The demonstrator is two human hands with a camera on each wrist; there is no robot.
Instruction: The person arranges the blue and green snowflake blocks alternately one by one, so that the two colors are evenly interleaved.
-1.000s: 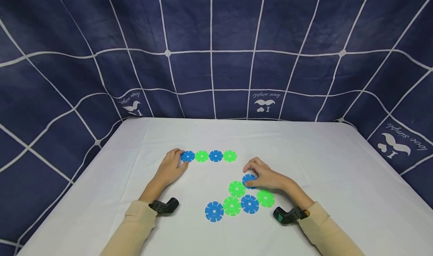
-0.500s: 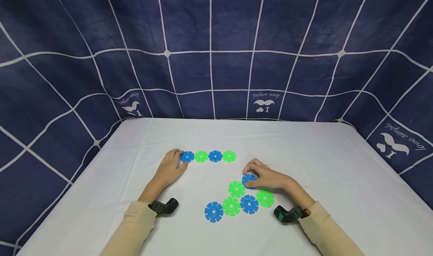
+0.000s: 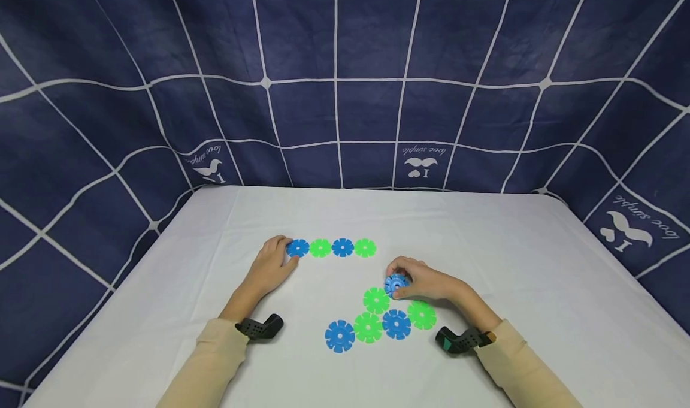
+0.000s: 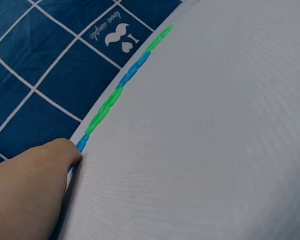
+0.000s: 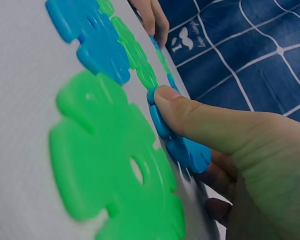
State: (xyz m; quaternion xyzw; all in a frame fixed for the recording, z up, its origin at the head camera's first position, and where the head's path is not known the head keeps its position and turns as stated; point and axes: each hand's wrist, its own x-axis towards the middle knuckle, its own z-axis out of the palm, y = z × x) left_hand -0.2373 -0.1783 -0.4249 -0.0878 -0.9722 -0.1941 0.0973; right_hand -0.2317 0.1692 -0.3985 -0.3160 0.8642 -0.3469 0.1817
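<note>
Held blue disc, with the hands at work on a white cloth (image 3: 485, 246). Half a second earlier, the notched blue snowflake disc (image 3: 394, 280) under the right hand (image 3: 428, 281) lay flat; its face now catches the light and appears tilted, and the right-wrist view shows shadow beneath it. The change suggests that pick-up has begun, while the row remains at four pieces.

The right thumb and fingers pinch the disc by its edge, to the right of centre, just beyond the loose group. The left hand (image 3: 268, 263), unmoved, holds the row's left-end blue disc (image 3: 298, 252) between thumb and fingers; some fingertips are hidden.

The held disc is glossy, thin and round, with slots cut into its rim and a hole at its centre. Farther off, the row continues rightward edge to edge with a green disc (image 3: 316, 248), a second blue disc (image 3: 338, 248) and a right-end green disc (image 3: 361, 248); whether their slots interlock cannot be told. Nearer lie loose discs (image 3: 372, 297), three green and two blue.
</note>
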